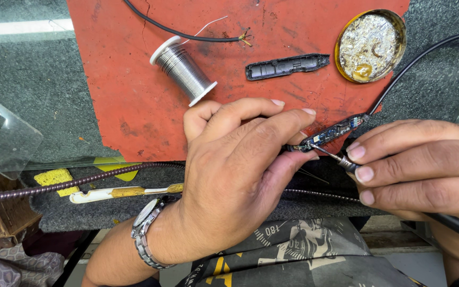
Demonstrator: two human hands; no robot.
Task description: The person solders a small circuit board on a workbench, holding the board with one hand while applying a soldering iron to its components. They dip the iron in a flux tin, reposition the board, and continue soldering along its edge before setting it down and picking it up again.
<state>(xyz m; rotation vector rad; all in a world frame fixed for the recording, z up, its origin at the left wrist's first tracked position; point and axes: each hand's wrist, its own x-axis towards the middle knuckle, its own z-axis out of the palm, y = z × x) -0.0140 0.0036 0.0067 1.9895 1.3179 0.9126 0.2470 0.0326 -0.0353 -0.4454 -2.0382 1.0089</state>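
My left hand pinches one end of a small dark circuit board with a black cable running off its far end. My right hand grips a soldering iron, whose metal tip touches the near edge of the board. Both hands hover over the front edge of a worn red mat. A steel wristwatch sits on my left wrist.
On the mat lie a spool of solder wire, a black plastic casing half, a black wire with bared ends and a round tin of flux. A braided metal hose, a yellow sponge and a white tool lie at the left front.
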